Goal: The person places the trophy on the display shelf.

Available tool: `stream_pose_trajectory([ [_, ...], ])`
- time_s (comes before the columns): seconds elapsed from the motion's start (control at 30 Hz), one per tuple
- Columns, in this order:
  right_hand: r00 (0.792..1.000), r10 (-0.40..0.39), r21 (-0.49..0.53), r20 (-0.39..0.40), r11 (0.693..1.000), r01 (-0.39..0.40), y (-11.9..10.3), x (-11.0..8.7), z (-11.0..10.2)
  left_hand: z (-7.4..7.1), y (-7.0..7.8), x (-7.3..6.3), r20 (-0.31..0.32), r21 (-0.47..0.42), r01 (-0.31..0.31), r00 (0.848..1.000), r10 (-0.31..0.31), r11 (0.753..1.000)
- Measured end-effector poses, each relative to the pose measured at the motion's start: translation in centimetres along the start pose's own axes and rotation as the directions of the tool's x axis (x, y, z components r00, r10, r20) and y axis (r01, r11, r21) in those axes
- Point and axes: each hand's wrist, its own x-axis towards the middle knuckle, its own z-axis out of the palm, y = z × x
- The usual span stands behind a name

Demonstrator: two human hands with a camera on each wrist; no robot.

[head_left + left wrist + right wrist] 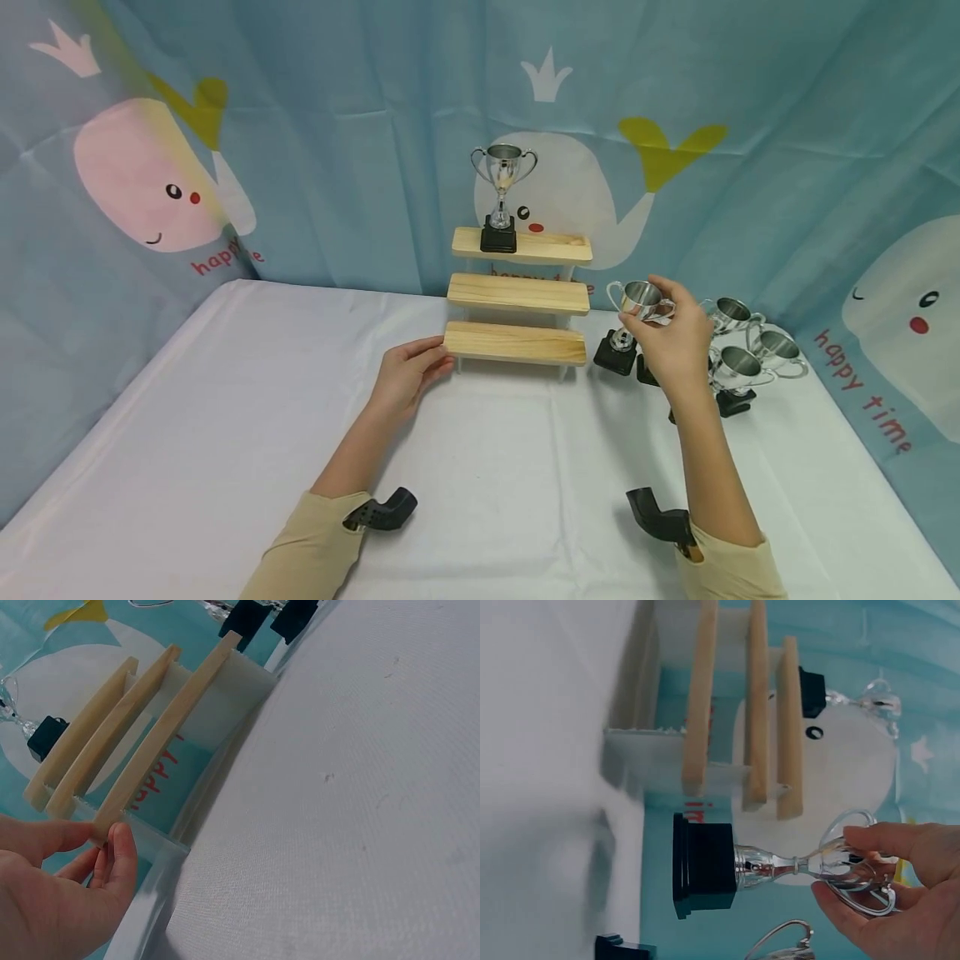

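A three-step wooden display stand (517, 293) stands against the backdrop. On the left end of its top step is a silver trophy cup (501, 179) with a black base. My left hand (408, 375) pinches the left end of the lowest step between thumb and fingers, as the left wrist view also shows. My right hand (678, 337) grips a second trophy (772, 866) by its cup and handle, to the right of the stand. Its black base (705, 866) hangs above the table, casting a shadow on the cloth.
Several more silver trophies (741, 367) with black bases stand close together behind and right of my right hand. A white cloth (480, 483) covers the table. A blue curtain (322, 167) printed with whales rises along the back and sides.
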Motion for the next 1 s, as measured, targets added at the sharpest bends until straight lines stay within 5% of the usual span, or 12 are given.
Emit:
stream_pose_trajectory([
  [1.0, 0.992, -0.077, -0.048, 0.096, 0.996, 0.082, -5.1, 4.5, -3.2, -0.1, -0.1, -0.1, 0.015, -0.006, -0.015, 1.0, 0.015, 1.0],
])
